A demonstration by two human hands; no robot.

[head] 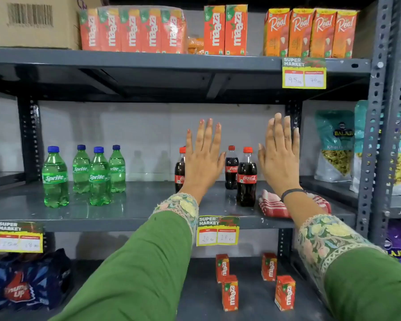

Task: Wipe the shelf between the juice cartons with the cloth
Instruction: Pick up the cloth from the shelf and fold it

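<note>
Both my hands are raised flat in front of the middle shelf (125, 216), fingers spread and holding nothing. My left hand (203, 158) hovers in front of the cola bottles. My right hand (279, 156) is to their right. A red and white striped cloth (271, 205) lies folded on the middle shelf, partly hidden under my right wrist. Orange Maaza juice cartons (225, 30) and Real juice cartons (310, 33) stand on the top shelf (148, 60) with a gap between them. Several small Maaza cartons (229, 293) stand spaced apart on the bottom shelf (206, 286).
Green Sprite bottles (83, 174) and Coca-Cola bottles (247, 177) stand on the middle shelf. A cardboard box (30, 22) sits top left. Snack bags (336, 144) fill the right bay beyond the perforated upright (377, 135). Thums Up packs (26, 283) lie bottom left. Price tags (303, 74) hang from shelf edges.
</note>
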